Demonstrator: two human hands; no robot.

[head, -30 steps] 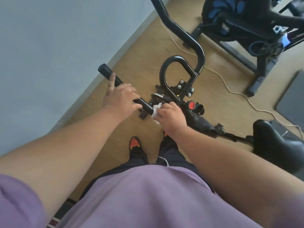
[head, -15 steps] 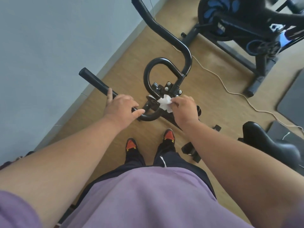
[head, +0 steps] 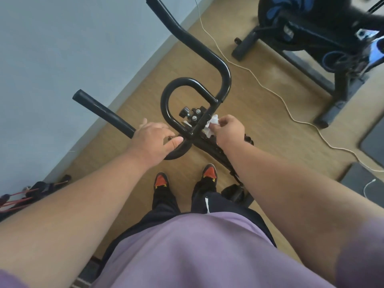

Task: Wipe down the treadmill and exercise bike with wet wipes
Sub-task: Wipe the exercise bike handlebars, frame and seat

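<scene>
The exercise bike's black handlebar [head: 187,41] stands in front of me, with a looped centre bar [head: 166,100] and a foam-covered left grip [head: 104,112]. My left hand [head: 154,140] grips the handlebar where the left grip meets the loop. My right hand [head: 228,128] pinches a crumpled white wet wipe [head: 212,124] and presses it against the right side of the loop, beside the clamp bolts [head: 195,115]. The bike's frame below is mostly hidden by my right arm.
A second black and blue exercise bike [head: 324,32] stands at the upper right on the wooden floor. A white cable [head: 276,94] trails across the floor to dark mats [head: 374,140] at the right. Red resistance bands [head: 25,196] lie by the wall on the left.
My right hand has carried the wipe from the handlebar stem up and to the right side of the loop. My left hand stays on the handlebar. My view has tilted, and the saddle has left the view.
</scene>
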